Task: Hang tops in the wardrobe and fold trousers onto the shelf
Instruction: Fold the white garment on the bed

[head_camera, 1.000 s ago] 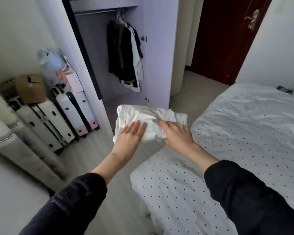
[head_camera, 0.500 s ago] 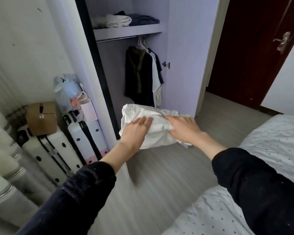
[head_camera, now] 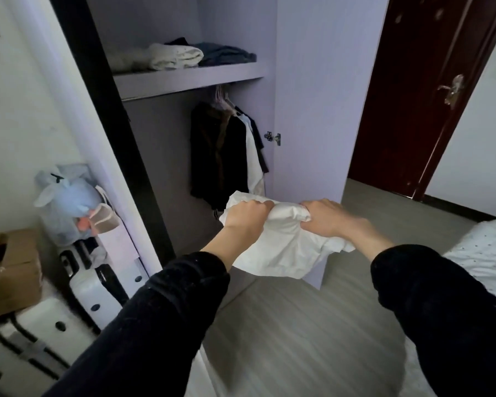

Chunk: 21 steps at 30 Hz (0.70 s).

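Folded white trousers (head_camera: 284, 247) hang between my hands in front of the open wardrobe. My left hand (head_camera: 245, 219) grips their upper left edge, fingers curled over the cloth. My right hand (head_camera: 325, 217) grips the upper right edge the same way. The lower part of the bundle sags below my wrists. Above, the wardrobe shelf (head_camera: 189, 80) carries a cream folded garment (head_camera: 173, 57) and a dark blue folded one (head_camera: 226, 54). Under the shelf, dark and white tops (head_camera: 226, 156) hang on hangers from the rail.
The lilac wardrobe door (head_camera: 318, 110) stands open on the right of the opening. White suitcases (head_camera: 78, 293), a brown box (head_camera: 9, 270) and a blue plush toy (head_camera: 66, 196) stand at the left. A dotted bed (head_camera: 484, 253) lies at the right, a dark red door (head_camera: 430, 96) behind.
I have turned from the bed and stepped close to the wardrobe with the trousers. My flat hands have curled into a grip on the bundle's top edge, and the shelf has come into view.
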### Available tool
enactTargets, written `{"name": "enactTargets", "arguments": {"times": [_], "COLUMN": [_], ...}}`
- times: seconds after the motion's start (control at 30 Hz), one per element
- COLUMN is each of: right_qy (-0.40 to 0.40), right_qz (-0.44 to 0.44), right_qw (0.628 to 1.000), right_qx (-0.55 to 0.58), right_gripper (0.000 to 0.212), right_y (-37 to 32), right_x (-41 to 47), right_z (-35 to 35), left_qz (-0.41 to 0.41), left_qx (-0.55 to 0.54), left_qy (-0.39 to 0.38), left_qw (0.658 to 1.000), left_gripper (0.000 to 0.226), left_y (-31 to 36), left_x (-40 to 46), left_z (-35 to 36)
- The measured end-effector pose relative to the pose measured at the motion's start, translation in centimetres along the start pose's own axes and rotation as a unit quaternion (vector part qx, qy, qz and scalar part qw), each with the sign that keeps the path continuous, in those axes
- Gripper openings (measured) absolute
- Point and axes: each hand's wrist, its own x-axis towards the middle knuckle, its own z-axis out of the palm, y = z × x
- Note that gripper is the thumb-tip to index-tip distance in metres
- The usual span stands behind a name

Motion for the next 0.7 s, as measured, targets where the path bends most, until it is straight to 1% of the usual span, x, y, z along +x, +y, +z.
{"name": "enactTargets", "arguments": {"times": [0.07,0.13,0.27,0.3,0.37,0.4,0.43,0.5,0.6,0.63,0.7], "right_qy": [-0.005,0.000,-0.006,-0.010,-0.021,-0.027,-0.034,-0.050,-0.062,-0.059,-0.047], "right_qz": [0.006,0.003,-0.014,-0.017,-0.020,-0.022,-0.026,-0.042,-0.069,-0.081,-0.103], "right_qw": [1.000,1.000,0.999,0.999,0.998,0.998,0.998,0.996,0.992,0.991,0.988], "right_qx": [0.004,0.014,0.047,0.049,0.054,0.055,0.052,0.068,0.090,0.093,0.104], "right_gripper": [0.024,0.017,0.010,0.011,0.028,0.031,0.028,0.015,0.019,0.020,0.030], "right_y": [1.5,3.6,6.2,6.7,7.0,7.0,6.8,6.3,4.6,3.9,3.3], "right_x": [3.4,8.1,15.9,17.8,21.0,22.8,24.7,28.4,33.3,35.4,39.8], "right_z": [-1.3,-3.5,-7.6,-8.9,-11.5,-13.1,-14.7,-17.7,-21.2,-22.4,-25.6], "left_qz": [0.008,-0.001,-0.015,-0.013,-0.004,-0.001,-0.005,-0.020,-0.055,-0.067,-0.085], "left_qx": [0.000,0.002,0.015,0.021,0.029,0.028,0.026,0.013,-0.005,0.006,0.039], "left_qy": [0.007,0.012,-0.014,-0.025,-0.036,-0.036,-0.041,-0.059,-0.085,-0.090,-0.078], "left_qw": [1.000,1.000,1.000,0.999,0.999,0.999,0.999,0.998,0.995,0.994,0.993], "left_gripper": [0.059,0.056,0.055,0.054,0.049,0.047,0.043,0.037,0.036,0.034,0.032], "left_y": [-0.6,-1.5,-4.0,-4.7,-6.0,-6.7,-7.5,-9.4,-12.9,-14.2,-16.9], "left_x": [4.0,9.3,18.5,20.8,24.0,25.4,26.7,29.0,32.4,34.1,38.2], "left_z": [-0.3,-0.7,-2.7,-3.8,-5.8,-7.0,-8.2,-10.6,-13.9,-14.9,-17.3]}}
